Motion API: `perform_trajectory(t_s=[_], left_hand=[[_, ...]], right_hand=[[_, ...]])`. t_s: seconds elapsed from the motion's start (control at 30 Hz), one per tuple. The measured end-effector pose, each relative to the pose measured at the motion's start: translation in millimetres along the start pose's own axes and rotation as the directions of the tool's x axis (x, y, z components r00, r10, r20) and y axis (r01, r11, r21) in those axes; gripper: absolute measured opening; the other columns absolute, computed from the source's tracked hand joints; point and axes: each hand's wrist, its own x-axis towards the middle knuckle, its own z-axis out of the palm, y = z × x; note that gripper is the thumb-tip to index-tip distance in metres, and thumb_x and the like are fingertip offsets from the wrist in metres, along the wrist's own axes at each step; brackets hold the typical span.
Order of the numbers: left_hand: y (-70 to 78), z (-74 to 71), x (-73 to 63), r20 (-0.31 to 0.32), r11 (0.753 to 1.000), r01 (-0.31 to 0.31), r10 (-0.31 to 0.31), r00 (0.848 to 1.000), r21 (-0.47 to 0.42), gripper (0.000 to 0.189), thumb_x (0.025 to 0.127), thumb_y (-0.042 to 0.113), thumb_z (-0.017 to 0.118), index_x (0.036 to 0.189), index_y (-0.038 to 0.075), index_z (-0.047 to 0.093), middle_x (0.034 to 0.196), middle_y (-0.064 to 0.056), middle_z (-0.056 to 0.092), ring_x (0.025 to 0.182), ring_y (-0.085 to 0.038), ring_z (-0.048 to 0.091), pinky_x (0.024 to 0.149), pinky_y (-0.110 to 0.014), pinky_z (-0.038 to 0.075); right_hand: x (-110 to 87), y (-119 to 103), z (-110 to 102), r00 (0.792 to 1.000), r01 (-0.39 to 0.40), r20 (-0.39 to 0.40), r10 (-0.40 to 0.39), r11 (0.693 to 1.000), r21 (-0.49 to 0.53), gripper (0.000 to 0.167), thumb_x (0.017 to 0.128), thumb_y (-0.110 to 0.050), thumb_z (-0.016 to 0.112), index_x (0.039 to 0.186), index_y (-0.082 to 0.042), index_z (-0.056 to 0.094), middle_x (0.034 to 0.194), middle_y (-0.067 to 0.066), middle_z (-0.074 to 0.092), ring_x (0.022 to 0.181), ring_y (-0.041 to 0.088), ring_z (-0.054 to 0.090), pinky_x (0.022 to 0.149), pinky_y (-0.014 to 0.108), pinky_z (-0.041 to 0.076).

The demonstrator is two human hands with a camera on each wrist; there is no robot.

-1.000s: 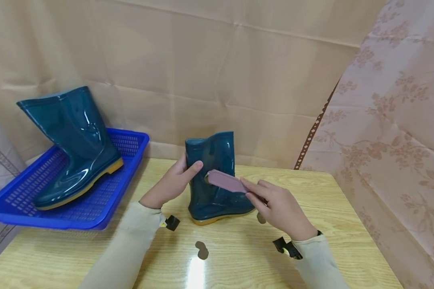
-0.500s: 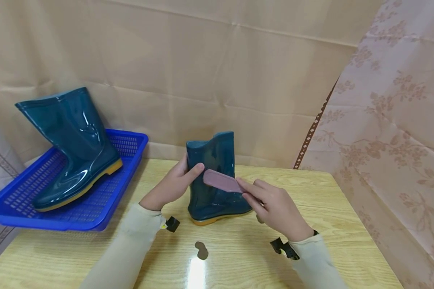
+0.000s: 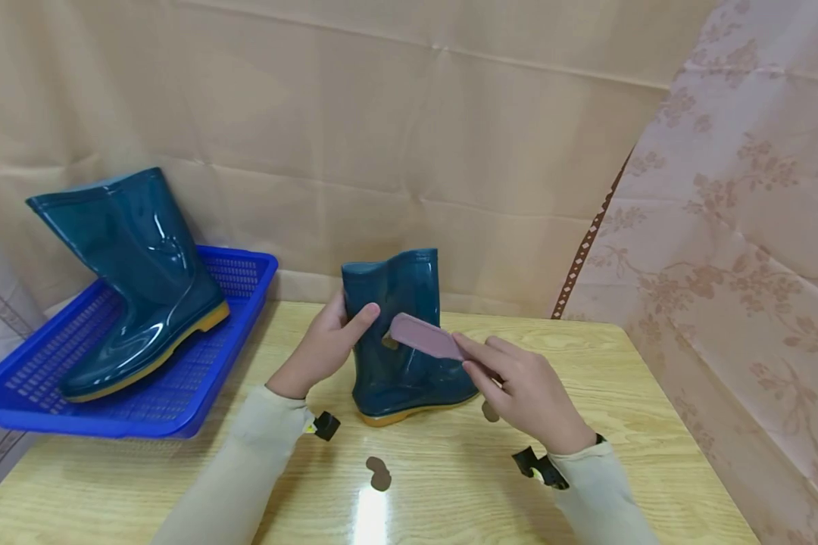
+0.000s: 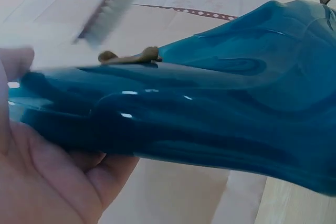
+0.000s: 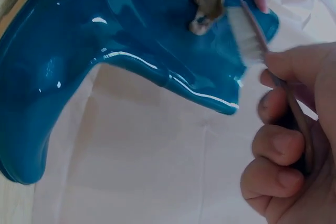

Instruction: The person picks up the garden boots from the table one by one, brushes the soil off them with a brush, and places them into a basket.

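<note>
A glossy teal rain boot [image 3: 388, 386] with a yellow sole stands on the table, toe to the right. My left hand [image 3: 323, 341] holds its shaft from the left, thumb on the near side and fingers behind. My right hand [image 3: 528, 390] grips a pink-backed brush [image 3: 426, 337] by the handle. White bristles [image 5: 245, 36] show in the right wrist view, beside a brown, mud-like patch [image 5: 207, 11] on the shaft. In the left wrist view the blurred brush [image 4: 107, 11] is above that patch [image 4: 131, 57], apart from it.
A blue plastic basket [image 3: 207, 378] at the left holds a second teal boot [image 3: 150, 257]. Brown patches lie on the table, one spot [image 3: 379, 474] in front and another spot [image 3: 490, 411] near the boot's toe. A beige cloth [image 3: 313, 151] hangs behind.
The brush has moved left along the shaft and then back up and right, uncovering the brown patch. The boot's top has tipped slightly left with my left hand.
</note>
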Motion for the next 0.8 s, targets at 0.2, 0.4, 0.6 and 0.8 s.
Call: perform_trajectory(t_s=[0.2,0.4,0.6,0.8], left_hand=[[3.7,2.5,-1.4,0.024,0.999,-0.002,0.001,1.0,0.034,0.055,0.108,0.035,0.056,0.156,0.019,0.032,0.145,-0.008,0.056,0.131,-0.027,0.057,0.111,-0.053,0.045],[2.5,3.7,-0.4,-0.081,0.997,0.01,-0.003,0.997,0.08,0.054,0.111,0.035,0.05,0.158,0.017,0.033,0.154,-0.009,0.051,0.139,-0.03,0.051,0.111,-0.055,0.044],[-1.7,3.3,2.7,-0.228,0.996,0.043,-0.025,0.973,0.077,0.053,0.11,0.041,0.049,0.153,0.011,0.039,0.149,-0.012,0.055,0.135,-0.031,0.056,0.108,-0.054,0.047],[-4.4,3.0,3.6,-0.405,0.996,0.067,-0.035,0.914,0.064,0.05,0.11,0.041,0.049,0.146,0.006,0.046,0.14,-0.015,0.06,0.129,-0.031,0.058,0.109,-0.053,0.047]], right_hand=[[2.9,-2.4,5.5,0.997,0.064,-0.035,-0.063,0.998,0.022,0.052,0.094,-0.008,0.075,0.144,-0.016,0.063,0.079,-0.009,0.05,0.058,-0.001,0.037,0.049,0.018,0.033],[0.8,-0.2,4.2,0.998,0.063,-0.006,-0.063,0.998,0.0,0.046,0.094,-0.009,0.075,0.139,-0.015,0.067,0.077,-0.009,0.052,0.057,-0.001,0.037,0.048,0.017,0.034],[1.3,1.3,1.0,0.998,-0.001,0.058,0.004,0.998,-0.058,0.04,0.098,-0.016,0.072,0.137,-0.017,0.069,0.08,-0.009,0.056,0.059,0.002,0.041,0.05,0.019,0.036],[2.6,3.1,2.2,0.998,-0.013,0.058,0.019,0.996,-0.09,0.04,0.098,-0.017,0.073,0.138,-0.017,0.068,0.079,-0.01,0.055,0.058,0.002,0.039,0.05,0.019,0.034]])
